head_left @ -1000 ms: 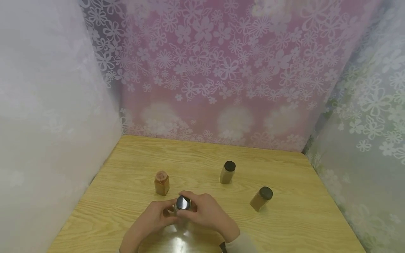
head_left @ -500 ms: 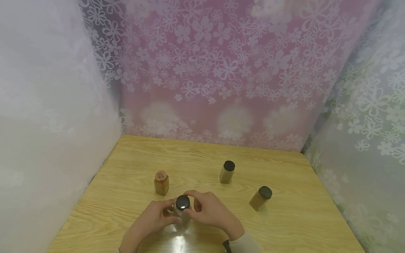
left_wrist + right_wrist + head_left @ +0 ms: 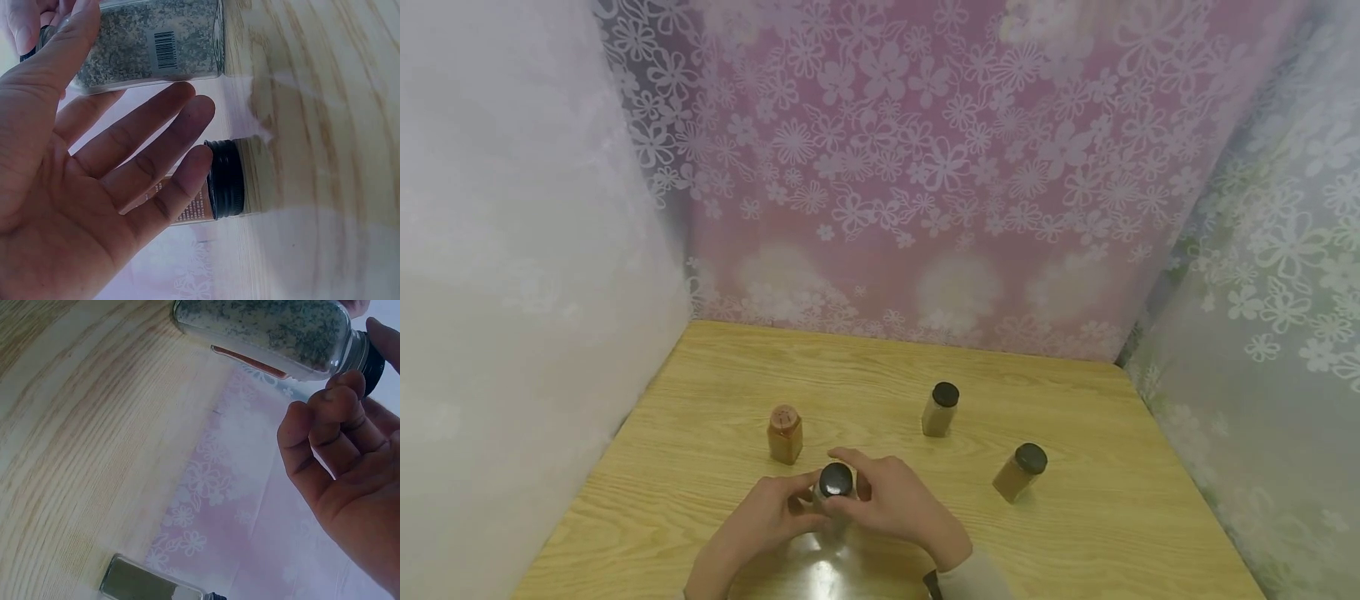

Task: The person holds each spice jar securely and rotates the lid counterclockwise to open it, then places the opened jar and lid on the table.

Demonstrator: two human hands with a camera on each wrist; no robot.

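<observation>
A clear glass spice jar (image 3: 125, 40) holding pale, green-flecked seasoning stands between both hands, with its black cap (image 3: 836, 478) upward. My left hand (image 3: 758, 521) steadies the jar's upper part between thumb and index finger; its other fingers (image 3: 134, 147) spread out loosely below the jar in the left wrist view. At the cap is my right hand (image 3: 891, 504), thumb and forefinger on either side of it. The right hand's remaining fingers (image 3: 300, 425) are bent in the right wrist view. Just beyond the left hand, an orange-brown jar (image 3: 786, 437) stands upside down on its black lid (image 3: 226, 179).
Two more black-lidded spice jars stand on the wood-grain table (image 3: 722, 367): a greenish-tan jar (image 3: 938, 417) farther back and a brown jar (image 3: 1015, 477) to the right. A pink floral sheet (image 3: 880, 167) closes off the back; pale sheets flank both sides.
My right hand shifts slightly right and then back left, its fingers moving about the cap. The left hand keeps its place on the jar, and the other jars stay put.
</observation>
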